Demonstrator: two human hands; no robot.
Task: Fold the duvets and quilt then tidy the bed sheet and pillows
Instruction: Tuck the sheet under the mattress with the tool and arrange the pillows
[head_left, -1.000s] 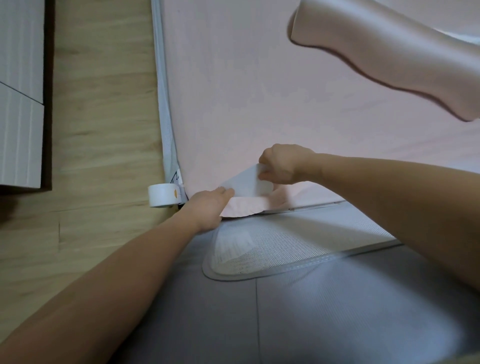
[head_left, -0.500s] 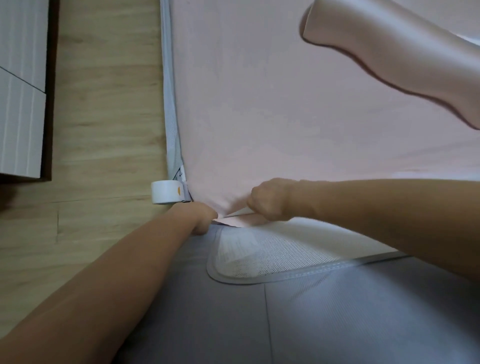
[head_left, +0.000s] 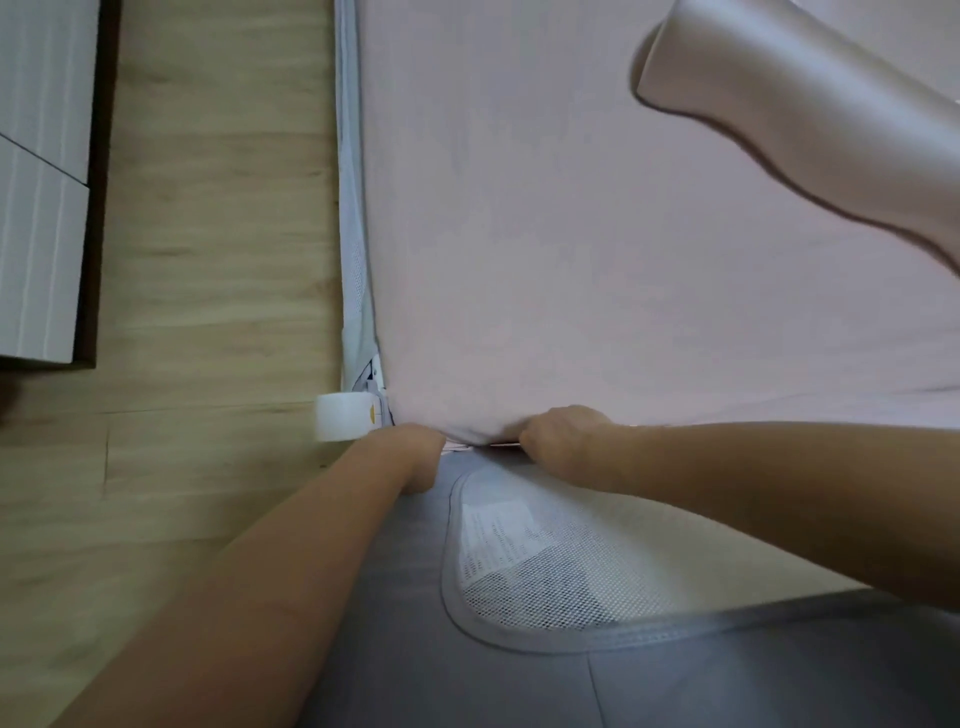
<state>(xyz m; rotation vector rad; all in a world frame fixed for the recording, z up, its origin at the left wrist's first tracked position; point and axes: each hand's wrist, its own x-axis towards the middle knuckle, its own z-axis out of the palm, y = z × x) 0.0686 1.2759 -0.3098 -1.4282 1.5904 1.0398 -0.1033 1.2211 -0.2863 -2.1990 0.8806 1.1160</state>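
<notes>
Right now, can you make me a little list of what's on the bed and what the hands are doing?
sheet: pink bed sheet spread over the mattress
pillow: pink pillow at the top right
left hand: left hand at the sheet's corner, fingers hidden
right hand: right hand gripping the sheet's edge
bed side: grey mesh panel below the hands
floor: wooden floor
</notes>
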